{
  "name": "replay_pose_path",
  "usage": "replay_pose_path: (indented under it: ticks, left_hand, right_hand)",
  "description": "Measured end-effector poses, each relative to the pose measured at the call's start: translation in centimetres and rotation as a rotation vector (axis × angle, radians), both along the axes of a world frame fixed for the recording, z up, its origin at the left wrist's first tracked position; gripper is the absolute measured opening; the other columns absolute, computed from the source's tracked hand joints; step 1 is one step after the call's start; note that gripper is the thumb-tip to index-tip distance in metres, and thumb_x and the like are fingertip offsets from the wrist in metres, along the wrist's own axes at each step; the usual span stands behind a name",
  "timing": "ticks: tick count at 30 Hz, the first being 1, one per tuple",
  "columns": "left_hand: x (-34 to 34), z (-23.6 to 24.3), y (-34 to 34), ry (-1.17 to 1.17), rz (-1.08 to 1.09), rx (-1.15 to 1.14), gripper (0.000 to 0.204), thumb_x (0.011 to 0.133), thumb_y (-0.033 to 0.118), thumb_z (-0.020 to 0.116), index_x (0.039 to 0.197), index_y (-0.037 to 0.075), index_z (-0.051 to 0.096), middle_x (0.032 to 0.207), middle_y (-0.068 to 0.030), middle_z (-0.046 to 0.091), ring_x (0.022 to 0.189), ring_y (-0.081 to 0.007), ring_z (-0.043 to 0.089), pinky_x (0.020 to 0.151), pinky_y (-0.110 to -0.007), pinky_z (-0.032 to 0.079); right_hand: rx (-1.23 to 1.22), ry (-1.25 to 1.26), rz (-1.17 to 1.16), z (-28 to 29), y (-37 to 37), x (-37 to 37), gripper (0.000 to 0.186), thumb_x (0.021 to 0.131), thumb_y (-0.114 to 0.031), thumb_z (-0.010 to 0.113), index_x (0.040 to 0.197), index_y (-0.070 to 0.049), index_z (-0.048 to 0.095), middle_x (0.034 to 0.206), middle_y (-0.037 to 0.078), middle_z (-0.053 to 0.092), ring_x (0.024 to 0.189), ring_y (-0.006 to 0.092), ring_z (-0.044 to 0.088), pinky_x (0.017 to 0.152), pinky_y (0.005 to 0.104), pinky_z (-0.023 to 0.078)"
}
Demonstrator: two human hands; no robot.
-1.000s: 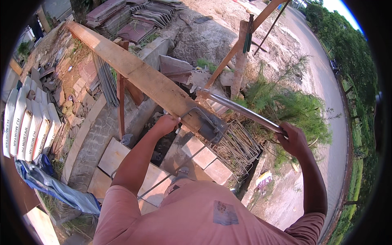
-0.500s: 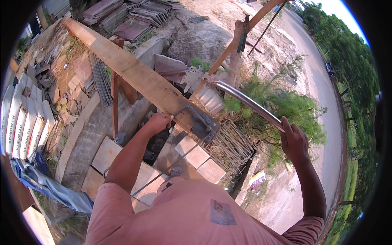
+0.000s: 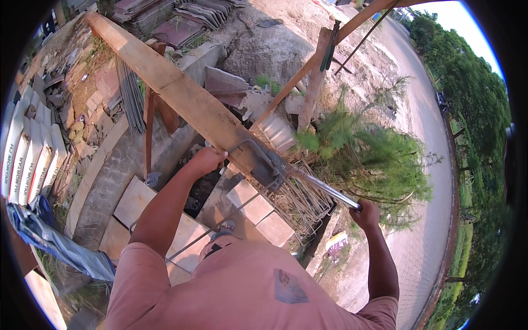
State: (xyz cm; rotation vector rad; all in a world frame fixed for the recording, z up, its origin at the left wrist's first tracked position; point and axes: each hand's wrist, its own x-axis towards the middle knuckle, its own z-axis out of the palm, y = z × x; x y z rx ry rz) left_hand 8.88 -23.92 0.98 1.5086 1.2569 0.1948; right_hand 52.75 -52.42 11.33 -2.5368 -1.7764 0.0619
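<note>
A long wooden plank (image 3: 165,74) slants from the far left toward the middle, with a dark metal plate (image 3: 265,170) on its near end. My left hand (image 3: 206,161) is closed at the plank's edge, pinching one end of a thin bent metal rod (image 3: 242,204). From there the rod loops over the plate, and its long part slants down to the left beneath my left arm. My right hand (image 3: 366,213) is wrapped round the outer end of a shiny metal pipe (image 3: 333,191). The pipe's far end lies at the plate, beside the rod; exact contact there I cannot make out.
Several bent metal rods (image 3: 305,203) are piled just beyond the plank's end. Pale tiles (image 3: 251,202) lie below, near my foot. White sacks (image 3: 33,159) stand at the left. A leafy bush (image 3: 368,165) grows at the right, beside a paved road (image 3: 426,231). Timber posts (image 3: 313,82) rise ahead.
The pipe has swung down and toward me, its far end coming from above the plank to the plate. My right hand has moved down and left with it. My left hand stays at the plank.
</note>
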Motion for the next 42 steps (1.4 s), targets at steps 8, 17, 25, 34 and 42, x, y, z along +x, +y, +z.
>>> replay_pose_path:
  ticks: [8, 17, 25, 34, 42]
  left_hand:
    - [-0.1, -0.5, -0.5, 0.059, -0.018, 0.210, 0.042, 0.092, 0.037, 0.056, 0.072, 0.002, 0.067, 0.067, -0.0155, 0.063, 0.069, -0.0303, 0.063, 0.068, -0.042, 0.047]
    - [0.7, 0.9, -1.7, 0.161, 0.049, 0.297, 0.038, 0.091, 0.035, 0.056, 0.078, 0.002, 0.071, 0.075, -0.0179, 0.066, 0.075, -0.0338, 0.065, 0.072, -0.042, 0.048]
    - [0.4, 1.5, -1.8, 0.182, 0.078, 0.239, 0.039, 0.091, 0.036, 0.057, 0.081, 0.002, 0.071, 0.079, -0.0169, 0.068, 0.078, -0.0333, 0.065, 0.074, -0.041, 0.049]
    - [0.3, 0.6, -1.7, 0.168, 0.082, 0.225, 0.039, 0.091, 0.037, 0.057, 0.081, 0.003, 0.072, 0.076, -0.0167, 0.067, 0.075, -0.0298, 0.066, 0.073, -0.040, 0.049]
    - [0.1, 0.6, -1.7, 0.174, 0.116, 0.231, 0.038, 0.091, 0.034, 0.057, 0.076, 0.002, 0.070, 0.067, -0.0091, 0.063, 0.062, -0.0199, 0.057, 0.064, -0.036, 0.044]
  right_hand:
    - [-0.107, -0.091, 0.170, -0.7, 5.5, 5.1, 0.023, 0.069, -0.030, 0.073, 0.069, -0.009, 0.062, 0.065, 0.015, 0.062, 0.063, 0.0360, 0.062, 0.059, 0.0450, 0.049]
    - [-0.032, -0.206, 0.488, -2.4, 14.6, 8.8, 0.012, 0.070, -0.016, 0.066, 0.077, -0.009, 0.060, 0.081, 0.011, 0.060, 0.089, 0.0312, 0.057, 0.082, 0.0434, 0.045]
    - [-0.116, -0.137, 0.595, -2.5, 22.3, 7.6, 0.011, 0.071, -0.009, 0.066, 0.078, -0.009, 0.057, 0.080, 0.009, 0.057, 0.091, 0.0295, 0.054, 0.084, 0.0431, 0.043]
    - [-0.168, -0.029, 0.601, -6.6, 21.6, 9.7, 0.012, 0.071, -0.014, 0.066, 0.078, -0.007, 0.058, 0.080, 0.013, 0.059, 0.091, 0.0335, 0.056, 0.080, 0.0476, 0.044]
    - [-0.121, -0.022, 0.600, -7.0, 20.8, 9.4, 0.011, 0.069, -0.010, 0.065, 0.074, -0.007, 0.056, 0.075, 0.010, 0.057, 0.085, 0.0317, 0.055, 0.078, 0.0438, 0.044]
